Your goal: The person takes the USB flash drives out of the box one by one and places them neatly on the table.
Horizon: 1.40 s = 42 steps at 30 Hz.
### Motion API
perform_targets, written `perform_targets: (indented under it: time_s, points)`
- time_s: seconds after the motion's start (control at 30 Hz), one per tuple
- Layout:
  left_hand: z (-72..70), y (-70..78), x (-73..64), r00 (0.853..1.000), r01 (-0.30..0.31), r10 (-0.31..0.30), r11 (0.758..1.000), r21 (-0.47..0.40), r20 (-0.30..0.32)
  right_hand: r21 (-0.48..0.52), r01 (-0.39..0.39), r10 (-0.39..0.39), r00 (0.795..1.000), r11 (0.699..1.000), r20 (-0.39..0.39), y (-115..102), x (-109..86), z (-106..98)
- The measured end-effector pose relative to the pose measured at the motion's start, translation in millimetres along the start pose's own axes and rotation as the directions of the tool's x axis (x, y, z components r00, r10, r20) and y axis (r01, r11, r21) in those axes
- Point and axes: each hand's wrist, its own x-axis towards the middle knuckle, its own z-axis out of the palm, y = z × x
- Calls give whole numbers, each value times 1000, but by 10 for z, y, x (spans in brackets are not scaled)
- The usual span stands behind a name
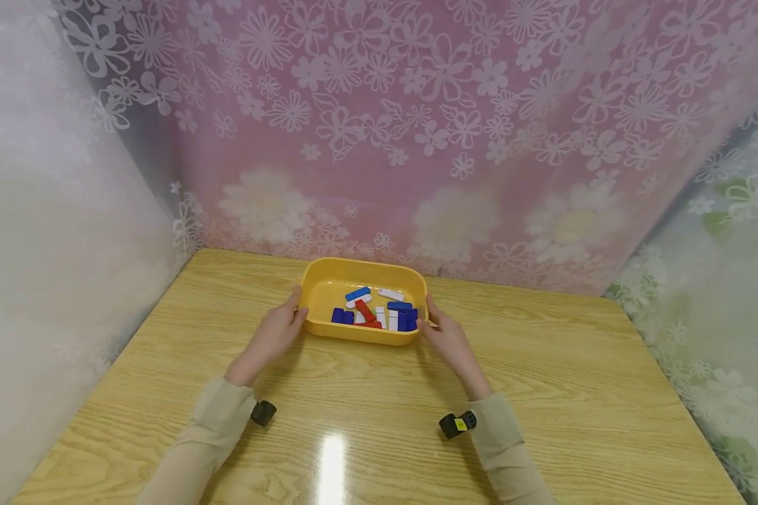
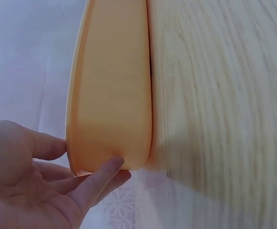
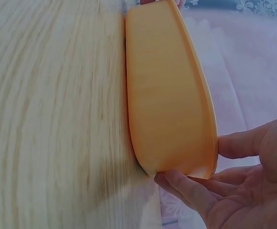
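A yellow plastic tray (image 1: 360, 337) with rounded corners is at the far middle of the table, held at both ends. My left hand (image 1: 278, 327) grips its left end, the thumb at the rim and the fingers against the outer wall in the left wrist view. At the right end, my right hand (image 1: 447, 338) holds it the same way, thumb at the rim and fingers along the wall. Small oblong pieces lie loose inside: several dark blue pieces (image 1: 399, 306), white pieces (image 1: 391, 294), red pieces (image 1: 364, 311) and a brighter blue piece (image 1: 357, 294).
The wood-grain table (image 1: 379, 400) spreads around the tray. Behind its back edge hangs a pink flowered curtain (image 1: 366, 140), with pale cloth (image 1: 57, 231) at the left and flowered cloth (image 1: 726, 294) at the right. Black wrist cameras (image 1: 263, 413) sit at both cuffs.
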Motion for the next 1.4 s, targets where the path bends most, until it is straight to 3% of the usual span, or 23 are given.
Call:
perform_targets:
  time_s: [0.27,0.57,0.8,1.17,1.4]
  points:
    - [82,135,43,999,46,-46,998,-31,-1,4,7,-7,1000,1000,-1,80,-28,-99]
    - [208,245,51,999,25,-26,999,-27,-25,33,-12,12,1000,999,-2,192,-47,-213]
    - [260,339,66,999,53,-53,996,-72,7,43,6,-6,1000,999,-8,254,-67,-305]
    - [336,309,135,998,40,-28,970,-241,51,102,-36,38,999,994,-11,313,-122,-400]
    - [306,229,213,999,22,-15,974,-227,31,154,-19,21,1000,988,-15,336,-132,-369]
